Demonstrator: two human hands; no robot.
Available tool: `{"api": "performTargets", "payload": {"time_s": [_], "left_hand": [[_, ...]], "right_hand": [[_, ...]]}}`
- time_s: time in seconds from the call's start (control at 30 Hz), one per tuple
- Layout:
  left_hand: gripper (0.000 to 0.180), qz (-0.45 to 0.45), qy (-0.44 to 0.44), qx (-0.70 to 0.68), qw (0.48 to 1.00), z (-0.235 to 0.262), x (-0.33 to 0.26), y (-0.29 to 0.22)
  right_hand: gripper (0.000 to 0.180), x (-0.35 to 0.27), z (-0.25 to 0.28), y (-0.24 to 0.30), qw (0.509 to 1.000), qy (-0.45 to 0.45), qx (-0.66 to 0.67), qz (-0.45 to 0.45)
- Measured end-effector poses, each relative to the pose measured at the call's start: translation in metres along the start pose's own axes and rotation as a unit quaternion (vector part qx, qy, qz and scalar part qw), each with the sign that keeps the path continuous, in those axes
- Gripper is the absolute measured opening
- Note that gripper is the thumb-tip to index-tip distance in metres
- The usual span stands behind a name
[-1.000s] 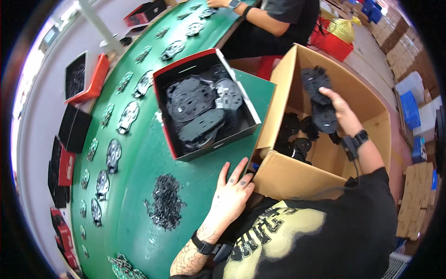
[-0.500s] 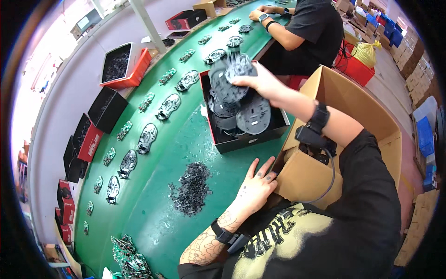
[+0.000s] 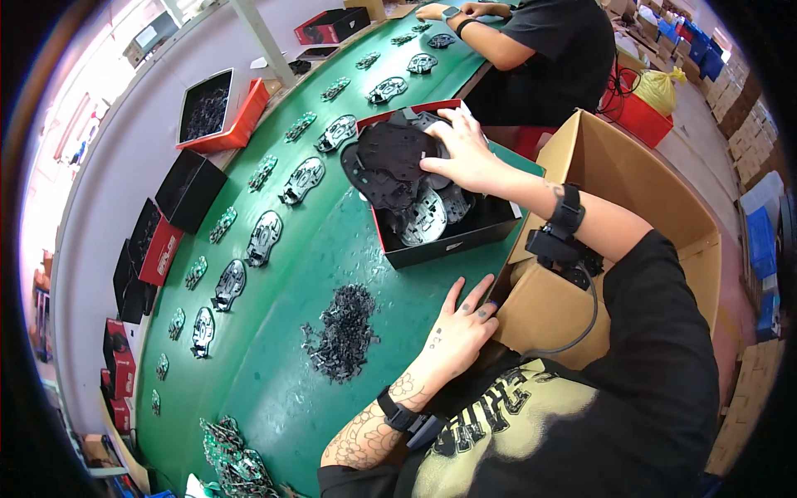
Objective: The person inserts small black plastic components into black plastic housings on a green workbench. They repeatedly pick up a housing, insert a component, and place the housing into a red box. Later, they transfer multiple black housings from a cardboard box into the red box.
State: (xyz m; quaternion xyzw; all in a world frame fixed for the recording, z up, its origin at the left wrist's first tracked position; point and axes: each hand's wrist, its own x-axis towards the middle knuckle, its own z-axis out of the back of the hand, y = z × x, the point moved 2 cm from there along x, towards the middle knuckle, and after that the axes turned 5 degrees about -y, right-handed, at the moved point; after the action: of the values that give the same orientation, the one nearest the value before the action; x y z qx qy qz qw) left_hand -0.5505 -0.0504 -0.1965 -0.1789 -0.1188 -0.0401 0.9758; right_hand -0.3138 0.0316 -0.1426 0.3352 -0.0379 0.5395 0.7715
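A black box with a red rim (image 3: 452, 246) stands on the green table, full of black and grey plastic computer-mouse base shells (image 3: 427, 217). My right hand (image 3: 465, 158) reaches over it with the thumb and fingers bent round the edge of some black mouse shells (image 3: 390, 158), which overhang the box's left side. My left hand (image 3: 461, 328) holds nothing. Its fingers are stretched apart, lying at the table edge against a large open cardboard box (image 3: 548, 319). Left of it, a heap of small black plastic parts (image 3: 340, 334) lies on the table.
A row of mouse shells (image 3: 264, 238) and a row of green circuit boards (image 3: 222, 224) run along the green table (image 3: 274, 349). Circuit boards (image 3: 232, 456) are heaped at the near end. Bins of black parts (image 3: 207, 112) line the wall. A co-worker (image 3: 552, 58) sits at the far side.
My right hand has lowered the mouse shells, and dark faces now show over the box's left side. Shells on the table have shifted slightly. My left hand stays put.
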Motion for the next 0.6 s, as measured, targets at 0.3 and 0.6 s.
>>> {"api": "performTargets", "payload": {"time_s": [0.3, 0.6], "left_hand": [[0.020, 0.005, 0.000, 0.006, 1.000, -0.001, -0.005, 0.004], [0.028, 0.008, 0.010, -0.001, 1.000, 0.002, 0.002, 0.003]], "right_hand": [[0.062, -0.011, 0.019, 0.046, 0.951, -0.003, 0.036, 0.306], [0.051, -0.037, 0.064, 0.013, 0.951, 0.011, 0.158, 0.267]]}}
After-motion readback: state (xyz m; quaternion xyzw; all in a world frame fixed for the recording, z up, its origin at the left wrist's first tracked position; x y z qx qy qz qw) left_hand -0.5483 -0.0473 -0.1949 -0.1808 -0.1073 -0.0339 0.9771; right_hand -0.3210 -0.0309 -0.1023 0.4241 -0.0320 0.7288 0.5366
